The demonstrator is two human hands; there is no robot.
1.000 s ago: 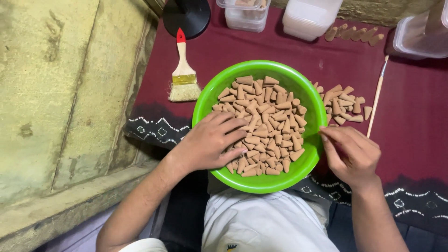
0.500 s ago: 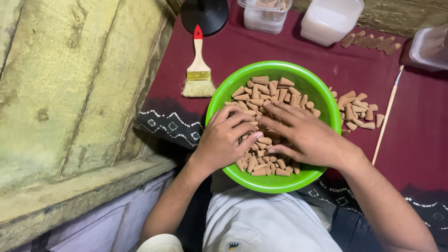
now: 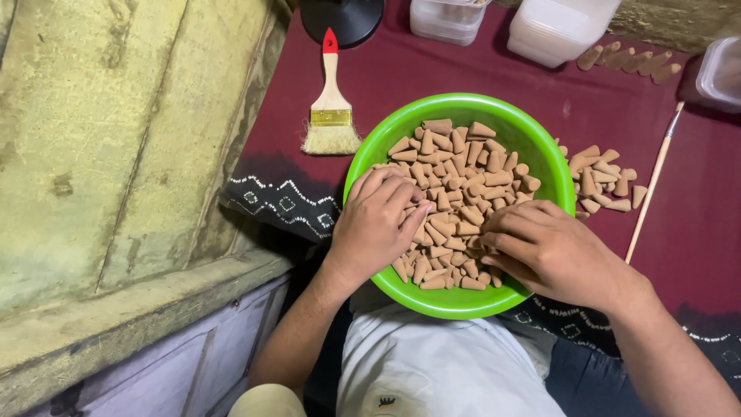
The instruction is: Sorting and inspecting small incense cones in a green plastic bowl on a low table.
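A dark red cloth (image 3: pixel 478 77) covered the table, its patterned border hanging over the near edge. On it lay a paintbrush (image 3: pixel 331 110) with a red-tipped handle, left of the green bowl (image 3: pixel 532 139), and a thin wooden stick (image 3: pixel 653 184) lay off to the right. Between bowl and stick sat a loose heap of cones (image 3: pixel 603 179), and a row of cones (image 3: pixel 627 59) lay farther back beside clear plastic containers (image 3: pixel 556 27). A black round base (image 3: pixel 342 17) stood at the far edge. A rough stone wall (image 3: pixel 116 139) ran close along the left side.

Half a second before, the right hand had reached well across the bowl over the cones; since then it had drawn back to the near right rim. The left hand had hardly shifted.

The bowl sat at the table's near edge, over the person's lap, filled with brown incense cones (image 3: pixel 459 185). The left hand (image 3: pixel 378 224) rested palm down on the cones at the bowl's near left, fingers curled loosely into them. The right hand (image 3: pixel 552 251) lay on the cones by the near right rim, fingers bent and drawn together; whether either pinched a cone, I could not tell.
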